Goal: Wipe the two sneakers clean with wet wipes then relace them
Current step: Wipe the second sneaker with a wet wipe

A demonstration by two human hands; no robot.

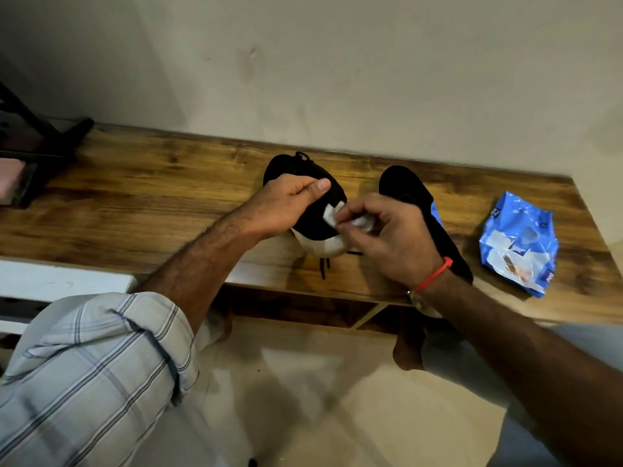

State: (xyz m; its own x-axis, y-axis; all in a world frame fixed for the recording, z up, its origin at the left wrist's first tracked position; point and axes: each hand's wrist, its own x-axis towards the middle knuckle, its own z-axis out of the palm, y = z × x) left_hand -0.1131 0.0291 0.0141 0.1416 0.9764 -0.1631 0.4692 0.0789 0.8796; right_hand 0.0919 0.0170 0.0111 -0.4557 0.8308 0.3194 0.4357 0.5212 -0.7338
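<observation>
Two black sneakers stand on a wooden table [141, 197]. The left sneaker [315, 217] has a white sole at its near end, and black laces [325, 267] hang over the table's front edge. My left hand [286, 205] grips this sneaker from its left side, thumb across the top. My right hand [387, 239] pinches a crumpled white wet wipe [337, 215] against the sneaker's right side. The right sneaker [409, 187], with blue trim, lies behind my right hand and is partly hidden.
A blue wet-wipe pack [521, 244] lies at the table's right end. A dark stand [43, 153] sits at the far left against the wall. A white surface [60, 281] adjoins the table's left front. My feet rest on the tiled floor below.
</observation>
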